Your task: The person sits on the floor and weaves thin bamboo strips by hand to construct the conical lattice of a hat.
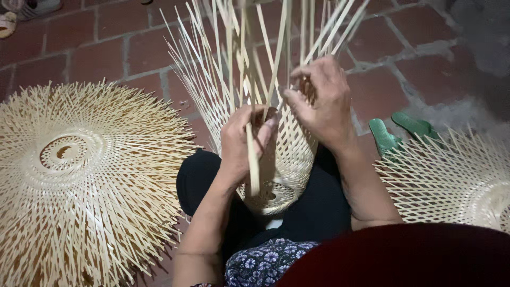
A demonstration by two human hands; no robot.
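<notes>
Bamboo basket (284, 159), half woven, rests on the lap between both hands, its loose strips (239, 48) fanning upward. Left hand (245, 141) is closed, pinching one strip against the weave; right hand (324, 101), just above and beside it, pinches another at the rim. Two woven pieces (79, 180) lie on the brick floor (95, 53).

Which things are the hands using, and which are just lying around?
In use: left hand and right hand gripping the bamboo strips of the half-woven basket on the lap.

Lying about: finished woven piece, another woven piece, green sandals.
</notes>
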